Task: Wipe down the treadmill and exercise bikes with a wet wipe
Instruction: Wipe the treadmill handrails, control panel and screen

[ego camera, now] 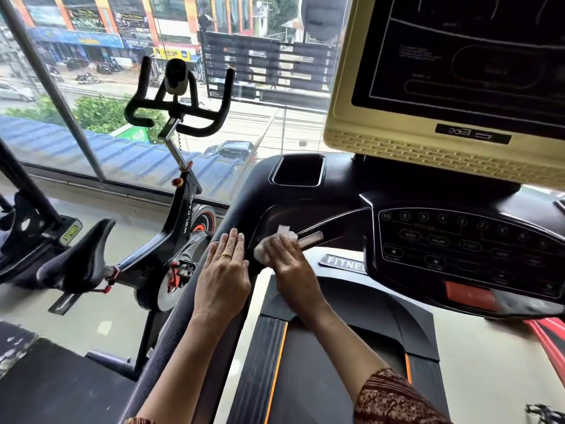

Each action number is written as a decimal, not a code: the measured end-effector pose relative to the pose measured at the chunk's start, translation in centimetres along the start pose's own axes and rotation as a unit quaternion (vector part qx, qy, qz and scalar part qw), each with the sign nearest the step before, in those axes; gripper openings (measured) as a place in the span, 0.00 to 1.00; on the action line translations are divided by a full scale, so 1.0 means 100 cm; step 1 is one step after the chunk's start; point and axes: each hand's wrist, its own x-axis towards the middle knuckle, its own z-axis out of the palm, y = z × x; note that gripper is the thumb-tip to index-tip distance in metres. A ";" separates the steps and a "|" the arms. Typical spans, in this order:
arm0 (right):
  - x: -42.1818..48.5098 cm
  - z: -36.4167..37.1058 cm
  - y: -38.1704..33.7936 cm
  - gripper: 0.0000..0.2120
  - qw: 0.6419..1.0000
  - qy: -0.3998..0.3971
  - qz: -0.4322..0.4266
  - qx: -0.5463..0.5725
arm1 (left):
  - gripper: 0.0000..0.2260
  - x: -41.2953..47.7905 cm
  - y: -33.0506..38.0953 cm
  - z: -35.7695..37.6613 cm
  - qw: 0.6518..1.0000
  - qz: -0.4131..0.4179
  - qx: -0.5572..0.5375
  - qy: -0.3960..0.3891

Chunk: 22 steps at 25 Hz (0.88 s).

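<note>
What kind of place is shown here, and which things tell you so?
Most likely a gym on an upper floor: a treadmill with a button console, an exercise bike beside it, and a glass wall overlooking a street.

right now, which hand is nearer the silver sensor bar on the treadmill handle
Right. The right hand, holding the wet wipe, has its fingertips at the left end of the silver sensor bar; the left hand lies flat on the side rail, further left.

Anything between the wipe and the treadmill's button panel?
Yes: the grip bar with the metal plate lies between the wipe, held by the right hand, and the button panel. Nothing else visible.
</note>
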 end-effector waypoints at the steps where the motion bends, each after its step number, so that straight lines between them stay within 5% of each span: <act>1: 0.002 -0.007 0.013 0.22 0.999 0.003 -0.026 -0.019 | 0.25 0.001 0.000 0.000 1.000 -0.002 -0.003 0.002; 5: -0.007 -0.046 0.061 0.23 0.991 0.071 0.106 -0.049 | 0.24 0.013 0.019 0.009 0.999 0.039 -0.002 0.010; 13: -0.066 -0.125 0.104 0.20 0.949 0.182 0.212 -0.148 | 0.23 0.053 0.115 0.041 0.980 0.169 -0.107 -0.006; 19: -0.054 -0.108 0.122 0.22 0.980 0.051 0.188 -0.049 | 0.26 0.076 0.163 0.073 0.969 0.175 -0.176 -0.012; 22: -0.025 -0.125 0.162 0.23 0.972 0.078 0.198 -0.096 | 0.26 0.082 0.172 0.079 0.973 0.146 -0.182 0.003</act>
